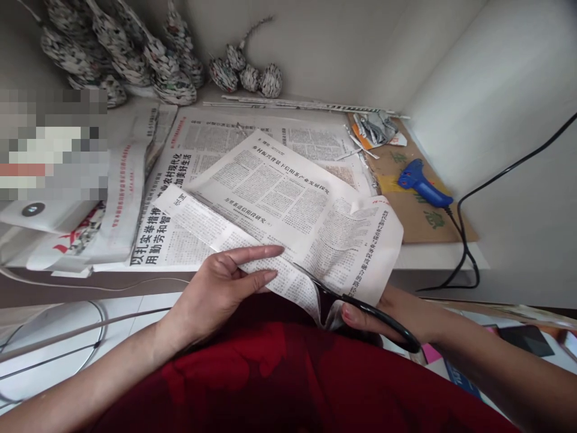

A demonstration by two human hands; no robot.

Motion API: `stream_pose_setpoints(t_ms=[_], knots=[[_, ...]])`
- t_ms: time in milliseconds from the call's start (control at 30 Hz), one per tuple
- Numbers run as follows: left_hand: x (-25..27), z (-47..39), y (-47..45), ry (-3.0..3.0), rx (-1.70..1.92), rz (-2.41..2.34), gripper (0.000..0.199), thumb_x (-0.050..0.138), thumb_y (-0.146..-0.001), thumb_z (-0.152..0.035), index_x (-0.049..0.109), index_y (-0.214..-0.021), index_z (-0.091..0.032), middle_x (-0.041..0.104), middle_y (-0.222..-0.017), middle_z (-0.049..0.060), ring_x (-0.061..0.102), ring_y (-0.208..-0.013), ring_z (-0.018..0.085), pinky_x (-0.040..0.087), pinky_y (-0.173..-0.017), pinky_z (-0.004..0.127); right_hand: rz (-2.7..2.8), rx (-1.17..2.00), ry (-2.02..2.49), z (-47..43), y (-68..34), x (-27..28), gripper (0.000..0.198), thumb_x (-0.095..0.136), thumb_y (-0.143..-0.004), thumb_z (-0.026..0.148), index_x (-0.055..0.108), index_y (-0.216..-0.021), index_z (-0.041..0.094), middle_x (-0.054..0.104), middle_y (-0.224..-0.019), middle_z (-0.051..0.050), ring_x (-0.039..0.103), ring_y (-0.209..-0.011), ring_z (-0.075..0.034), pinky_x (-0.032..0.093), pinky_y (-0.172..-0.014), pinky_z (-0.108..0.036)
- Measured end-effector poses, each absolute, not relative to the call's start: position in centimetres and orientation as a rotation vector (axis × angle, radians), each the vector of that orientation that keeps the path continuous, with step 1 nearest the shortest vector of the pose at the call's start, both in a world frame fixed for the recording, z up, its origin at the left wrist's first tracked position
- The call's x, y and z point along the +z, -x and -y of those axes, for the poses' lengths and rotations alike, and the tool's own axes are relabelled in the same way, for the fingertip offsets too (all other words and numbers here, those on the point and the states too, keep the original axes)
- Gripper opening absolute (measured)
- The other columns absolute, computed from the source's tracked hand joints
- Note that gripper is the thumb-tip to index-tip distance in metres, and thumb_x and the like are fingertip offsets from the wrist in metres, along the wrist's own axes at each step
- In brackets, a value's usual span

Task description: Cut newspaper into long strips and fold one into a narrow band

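Observation:
A folded sheet of newspaper (288,192) lies slanted over the front of the work surface and hangs past its edge. My left hand (225,279) pinches the sheet's near strip between thumb and fingers. In my right hand (374,319) are black-handled scissors (374,313), their blades in the paper along a lengthwise line. Right of the blades the near strip is cut apart from the sheet and droops toward my red clothing. Much of my right hand is hidden behind the scissors handle and the paper.
Woven paper gourd shapes (166,66) stand at the back left, with small woven balls (270,80) beside them. Thin paper sticks (297,104) lie behind spread newspapers (216,126). At right, a blue glue gun (424,183) with a black cord (505,168) rests on cardboard (451,231).

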State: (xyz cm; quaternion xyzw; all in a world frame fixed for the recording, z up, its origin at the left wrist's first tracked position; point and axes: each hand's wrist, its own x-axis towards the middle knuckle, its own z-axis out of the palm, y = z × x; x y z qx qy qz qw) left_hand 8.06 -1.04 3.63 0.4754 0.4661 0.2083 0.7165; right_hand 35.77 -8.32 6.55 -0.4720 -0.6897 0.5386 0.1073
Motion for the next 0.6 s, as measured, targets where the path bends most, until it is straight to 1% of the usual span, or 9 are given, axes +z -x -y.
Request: stream_pose_setpoints(t_ms=[67,133,267,333,467,600], knots=[[3.7,1.0,-8.1,-1.066,0.469,-1.032,0.053,0.085,-0.074,-0.040,0.075,-0.124,-0.027,0.037,-0.045,-0.010,0.029,-0.044,0.007,0.035,-0.047,0.020,2.018,1.554,1.405,8.4,-35.6,6.5,0.064,0.057,-0.098,0.052,0.047,-0.155,0.026,0.056,-0.153,-0.010,0.043,-0.147,-0.032,0.025,-0.124,-0.045],[3.7,0.9,-8.1,-1.063,0.479,-1.028,0.053,0.085,-0.074,-0.039,0.075,-0.125,-0.028,0.037,-0.046,-0.011,0.028,-0.044,0.006,0.038,-0.048,0.019,1.990,1.523,1.420,8.5,-35.4,6.6,0.061,0.058,-0.097,0.053,0.052,-0.152,0.027,0.061,-0.148,-0.009,0.048,-0.143,-0.032,0.028,-0.123,-0.045],[3.7,0.9,-8.2,-1.030,0.508,-1.014,0.051,0.086,-0.073,-0.036,0.076,-0.123,-0.027,0.044,-0.048,-0.010,0.036,-0.047,0.007,0.048,-0.057,0.021,1.950,1.512,1.433,8.4,-34.9,7.4,0.065,0.060,-0.095,0.058,0.054,-0.150,0.025,0.069,-0.137,-0.011,0.057,-0.134,-0.034,0.036,-0.119,-0.045],[3.6,0.9,-8.2,-1.021,0.511,-1.016,0.053,0.086,-0.072,-0.035,0.075,-0.123,-0.027,0.046,-0.049,-0.009,0.038,-0.046,0.007,0.049,-0.057,0.021,1.937,1.521,1.445,8.3,-34.8,7.7,0.068,0.062,-0.093,0.061,0.054,-0.151,0.026,0.071,-0.135,-0.010,0.059,-0.132,-0.035,0.038,-0.117,-0.045],[3.6,1.0,-8.2,-0.998,0.502,-1.013,0.056,0.086,-0.072,-0.034,0.074,-0.127,-0.027,0.043,-0.046,-0.011,0.035,-0.043,0.006,0.046,-0.051,0.019,1.883,1.518,1.456,8.6,-34.9,7.4,0.071,0.067,-0.089,0.061,0.054,-0.151,0.029,0.069,-0.138,-0.008,0.058,-0.132,-0.036,0.037,-0.118,-0.044],[3.5,1.0,-8.1,-0.962,0.498,-0.998,0.056,0.086,-0.074,-0.034,0.073,-0.127,-0.028,0.044,-0.045,-0.012,0.037,-0.041,0.005,0.049,-0.054,0.019,1.871,1.498,1.415,8.9,-35.0,6.7,0.071,0.068,-0.091,0.057,0.047,-0.155,0.034,0.064,-0.144,-0.005,0.049,-0.142,-0.035,0.029,-0.123,-0.042]])
